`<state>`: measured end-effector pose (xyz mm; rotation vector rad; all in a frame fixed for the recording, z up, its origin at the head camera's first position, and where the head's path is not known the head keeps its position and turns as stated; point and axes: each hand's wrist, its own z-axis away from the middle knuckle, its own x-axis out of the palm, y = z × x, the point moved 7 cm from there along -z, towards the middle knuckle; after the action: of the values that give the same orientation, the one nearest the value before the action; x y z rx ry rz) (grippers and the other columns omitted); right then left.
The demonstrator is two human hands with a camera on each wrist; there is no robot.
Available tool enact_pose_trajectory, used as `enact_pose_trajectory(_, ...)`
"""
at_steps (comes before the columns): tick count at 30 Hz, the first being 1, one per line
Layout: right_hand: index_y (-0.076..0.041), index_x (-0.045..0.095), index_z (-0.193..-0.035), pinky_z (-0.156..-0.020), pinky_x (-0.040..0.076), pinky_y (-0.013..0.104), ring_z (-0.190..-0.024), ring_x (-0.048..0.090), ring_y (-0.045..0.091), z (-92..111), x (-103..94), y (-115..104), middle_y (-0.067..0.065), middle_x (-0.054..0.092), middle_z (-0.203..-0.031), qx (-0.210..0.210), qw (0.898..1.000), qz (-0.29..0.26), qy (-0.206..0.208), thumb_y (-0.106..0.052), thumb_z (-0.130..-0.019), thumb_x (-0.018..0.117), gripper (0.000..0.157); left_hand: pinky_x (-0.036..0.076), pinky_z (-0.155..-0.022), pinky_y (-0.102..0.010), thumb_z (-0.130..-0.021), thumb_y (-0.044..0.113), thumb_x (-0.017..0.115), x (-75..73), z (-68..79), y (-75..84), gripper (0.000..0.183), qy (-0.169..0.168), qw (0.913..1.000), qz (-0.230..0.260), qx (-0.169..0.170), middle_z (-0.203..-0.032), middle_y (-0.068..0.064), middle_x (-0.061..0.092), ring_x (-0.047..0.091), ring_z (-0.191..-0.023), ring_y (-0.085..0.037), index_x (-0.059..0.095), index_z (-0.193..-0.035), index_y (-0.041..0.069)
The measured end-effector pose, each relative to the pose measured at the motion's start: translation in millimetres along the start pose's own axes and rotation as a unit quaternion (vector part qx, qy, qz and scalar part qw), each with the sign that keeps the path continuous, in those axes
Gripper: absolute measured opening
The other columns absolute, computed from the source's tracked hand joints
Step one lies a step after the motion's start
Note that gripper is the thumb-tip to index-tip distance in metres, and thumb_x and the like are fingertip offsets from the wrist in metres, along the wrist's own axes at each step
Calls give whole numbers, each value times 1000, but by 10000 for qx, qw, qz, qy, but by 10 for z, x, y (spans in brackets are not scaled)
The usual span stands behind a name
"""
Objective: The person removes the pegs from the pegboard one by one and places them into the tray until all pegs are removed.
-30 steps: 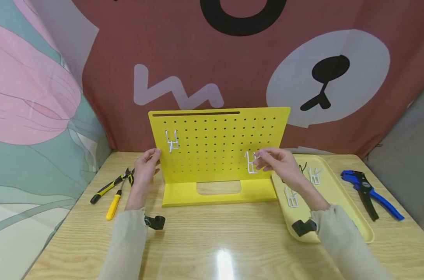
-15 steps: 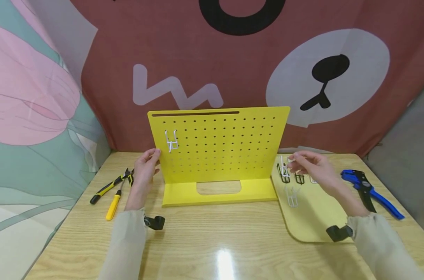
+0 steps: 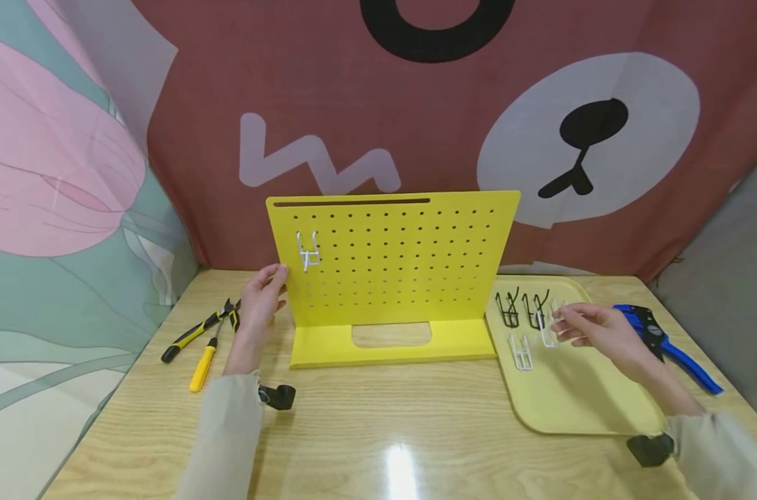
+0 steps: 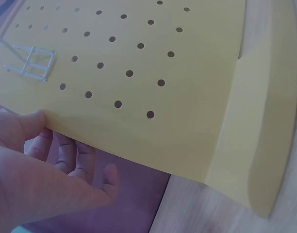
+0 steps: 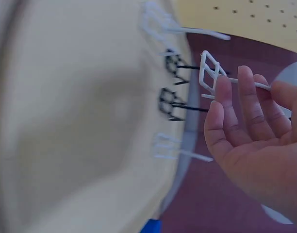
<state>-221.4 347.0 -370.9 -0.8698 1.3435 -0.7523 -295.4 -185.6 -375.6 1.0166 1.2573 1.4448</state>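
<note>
A yellow pegboard (image 3: 400, 208) stands upright on its base at the middle of the table. My left hand (image 3: 262, 298) pinches its left edge, with the thumb on the front and fingers behind, as the left wrist view also shows. One white wire hook (image 3: 310, 258) hangs in the board's upper left holes. Over the yellow tray (image 3: 585, 403) on the right, my right hand (image 3: 603, 337) pinches another white wire hook (image 5: 206, 73) by its long prong. Black wire hooks (image 3: 510, 317) and a white wire hook (image 3: 522, 357) sit in the tray; one more white hook is partly hidden behind my right hand.
Left of the board lie pliers (image 3: 194, 337) with black and yellow handles and a yellow-handled screwdriver (image 3: 202, 368). A blue and black wire stripper (image 3: 685, 361) lies right of the tray, partly behind my right hand. A printed cloth (image 3: 428, 125) hangs behind the table.
My right hand has moved right and down, from in front of the board to above the tray, carrying the white hook. My left hand stays at the board's edge.
</note>
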Motion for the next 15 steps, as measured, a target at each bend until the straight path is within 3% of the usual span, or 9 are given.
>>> enact_pose_trajectory(5, 12, 55, -118, -69, 54, 31, -81, 68, 14, 37, 53, 239, -2, 69, -91, 308, 9994, 130, -101, -31, -103, 47, 46, 36, -95, -42, -98, 39, 54, 1, 1, 5, 44, 16, 10000, -61, -14, -118, 0, 54, 52, -109, -18, 54, -131, 9)
enact_pose_trajectory(15, 17, 52, -118, -67, 54, 31, -77, 68, 16, 51, 101, 445, -1, 70, -90, 493, 9982, -315, -127, -25, -103, 46, 45, 36, -94, -43, -98, 38, 54, -8, -10, 5, 41, 56, 10000, -22, 1, -113, 2, 55, 53, -104, -15, 55, -128, 10)
